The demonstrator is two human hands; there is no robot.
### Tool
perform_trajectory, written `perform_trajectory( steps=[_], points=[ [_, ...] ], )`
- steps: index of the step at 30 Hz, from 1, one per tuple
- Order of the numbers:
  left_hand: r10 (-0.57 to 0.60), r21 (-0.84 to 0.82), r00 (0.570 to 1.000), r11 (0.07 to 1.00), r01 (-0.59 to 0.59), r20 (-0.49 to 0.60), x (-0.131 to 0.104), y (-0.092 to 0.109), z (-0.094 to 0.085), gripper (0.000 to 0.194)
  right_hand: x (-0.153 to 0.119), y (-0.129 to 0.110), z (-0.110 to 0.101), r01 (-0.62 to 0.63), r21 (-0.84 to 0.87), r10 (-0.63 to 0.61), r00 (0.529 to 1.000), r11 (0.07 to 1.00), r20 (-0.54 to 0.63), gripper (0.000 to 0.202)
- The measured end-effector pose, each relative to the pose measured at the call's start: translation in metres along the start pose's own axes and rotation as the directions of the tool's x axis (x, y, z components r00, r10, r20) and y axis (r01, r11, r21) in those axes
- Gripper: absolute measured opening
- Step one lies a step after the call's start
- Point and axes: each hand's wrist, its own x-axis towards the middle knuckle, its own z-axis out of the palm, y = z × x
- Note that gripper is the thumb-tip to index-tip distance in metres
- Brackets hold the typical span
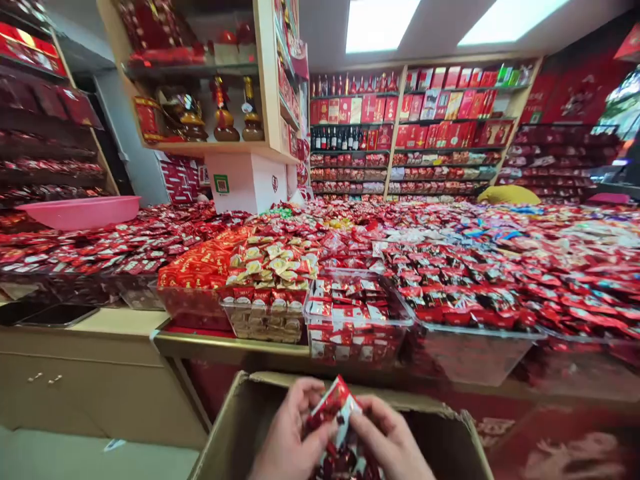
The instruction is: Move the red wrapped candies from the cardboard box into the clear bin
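Note:
My left hand (287,433) and my right hand (387,440) both grip a red and white candy bag (334,407) over an open cardboard box (235,420) at the bottom of the view. Small dark red wrapped sweets (345,463) show in the bag between my hands. Right in front stands a clear plastic bin (357,320) part filled with red and white packets. To its left, another clear bin (267,313) is heaped with gold and red packets.
A wide counter (225,347) carries many bins heaped with red wrapped sweets. A pink basin (80,212) sits at the far left. Shelves of red boxes and bottles (400,127) line the back wall. A beige cabinet (75,387) stands lower left.

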Motion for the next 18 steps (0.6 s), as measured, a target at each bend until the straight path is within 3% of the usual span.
perform_trajectory(
  steps=[3,6,9,14,18],
  points=[
    [0.029,-0.287,0.997,0.957,-0.048,-0.071,0.01,0.014,0.007,0.044,0.006,-0.022,-0.007,-0.081,0.389,0.122,0.989,0.918,-0.083,0.023],
    [-0.004,-0.377,0.995,0.925,-0.036,-0.103,0.015,0.026,0.008,0.043,0.009,-0.041,-0.011,-0.084,0.574,0.162,0.983,0.815,-0.087,0.023],
    [-0.033,-0.381,0.992,0.925,-0.015,-0.119,0.016,0.031,0.008,0.035,0.009,-0.046,-0.011,-0.102,0.64,0.172,0.984,0.762,-0.049,0.021],
    [-0.084,-0.515,0.985,0.857,-0.004,-0.148,0.014,0.033,0.013,0.032,0.008,-0.043,-0.01,-0.043,0.63,0.129,0.987,0.775,-0.092,0.018],
    [-0.134,-0.622,0.991,0.778,0.088,-0.028,0.01,0.033,0.017,0.022,0.009,-0.041,-0.007,-0.051,0.647,0.174,0.976,0.761,-0.128,0.018]
  ],
)
